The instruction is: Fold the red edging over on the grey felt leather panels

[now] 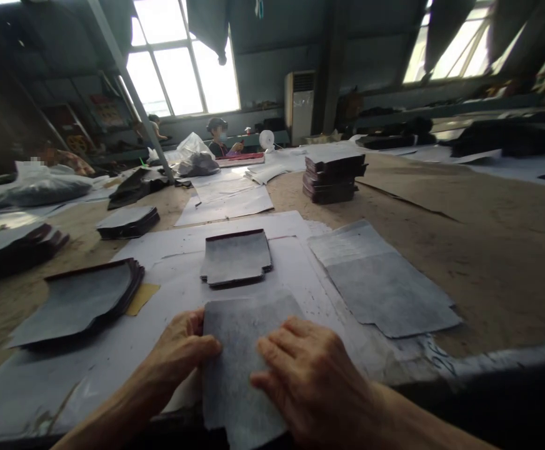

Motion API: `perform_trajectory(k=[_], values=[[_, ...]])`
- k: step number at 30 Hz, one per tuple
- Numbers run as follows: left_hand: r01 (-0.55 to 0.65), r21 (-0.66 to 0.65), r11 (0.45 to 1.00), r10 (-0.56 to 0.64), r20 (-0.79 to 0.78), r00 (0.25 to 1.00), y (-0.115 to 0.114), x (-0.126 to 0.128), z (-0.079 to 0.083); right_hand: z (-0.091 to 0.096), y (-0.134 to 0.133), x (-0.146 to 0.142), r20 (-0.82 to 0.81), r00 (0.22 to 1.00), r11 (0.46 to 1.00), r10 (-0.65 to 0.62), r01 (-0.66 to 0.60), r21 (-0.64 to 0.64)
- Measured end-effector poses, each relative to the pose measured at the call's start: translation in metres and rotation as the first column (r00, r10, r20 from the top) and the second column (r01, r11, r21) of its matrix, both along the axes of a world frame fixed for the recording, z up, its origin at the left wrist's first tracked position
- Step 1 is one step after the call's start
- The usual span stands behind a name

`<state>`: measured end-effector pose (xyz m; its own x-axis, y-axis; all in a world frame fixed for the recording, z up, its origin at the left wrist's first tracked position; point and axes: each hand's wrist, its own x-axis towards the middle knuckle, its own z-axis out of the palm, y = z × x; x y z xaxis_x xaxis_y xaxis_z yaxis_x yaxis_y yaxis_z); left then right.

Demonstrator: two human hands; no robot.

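A grey fabric-like piece (242, 350) with a notched lower corner lies at the table's front edge, its near end jutting past the edge. My left hand (188, 344) pinches its left side, thumb on top and fingers partly hidden beneath. On its right half rests my right hand (300, 369), fingers slightly bent across the surface and thumb apart. Just beyond is a small stack of grey pieces (235, 256) with a dark folded edge. To the left sits a larger stack of such pieces (85, 300), and to the right lies a flat grey piece (385, 281).
White paper (160, 312) covers the table under the work. Farther back stand a tall dark stack (333, 178), a low stack (128, 222) and another stack (10, 244) at left. A yellow scrap (144, 299) pokes out. A masked person (220, 140) sits across the table.
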<state>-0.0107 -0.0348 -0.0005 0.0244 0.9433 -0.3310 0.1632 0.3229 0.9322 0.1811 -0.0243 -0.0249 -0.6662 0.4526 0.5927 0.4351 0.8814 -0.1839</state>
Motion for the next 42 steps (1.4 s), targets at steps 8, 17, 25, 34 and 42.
perform_trajectory(k=[8,17,25,34,42], values=[[0.080,0.034,0.996,-0.062,-0.358,0.932,0.015,-0.028,0.010,-0.014,-0.001,0.012,0.141,0.980,0.988,-0.141,0.132,0.075],[0.370,0.190,0.910,-0.053,-0.830,0.556,0.040,-0.004,0.004,-0.017,-0.006,0.018,0.039,0.981,0.975,-0.189,0.183,0.123],[0.457,0.225,0.860,-0.114,-0.790,0.603,0.054,-0.011,0.004,0.011,0.057,0.011,0.204,0.956,0.964,-0.210,0.238,-0.123],[0.585,0.446,0.677,-0.141,-0.702,0.698,0.053,-0.027,-0.009,0.011,0.074,0.011,0.293,0.950,0.964,-0.110,0.174,-0.202],[0.765,0.569,0.302,0.011,-0.804,0.594,0.050,-0.041,-0.026,-0.007,0.068,0.023,0.143,0.988,0.998,0.051,-0.057,0.038]])
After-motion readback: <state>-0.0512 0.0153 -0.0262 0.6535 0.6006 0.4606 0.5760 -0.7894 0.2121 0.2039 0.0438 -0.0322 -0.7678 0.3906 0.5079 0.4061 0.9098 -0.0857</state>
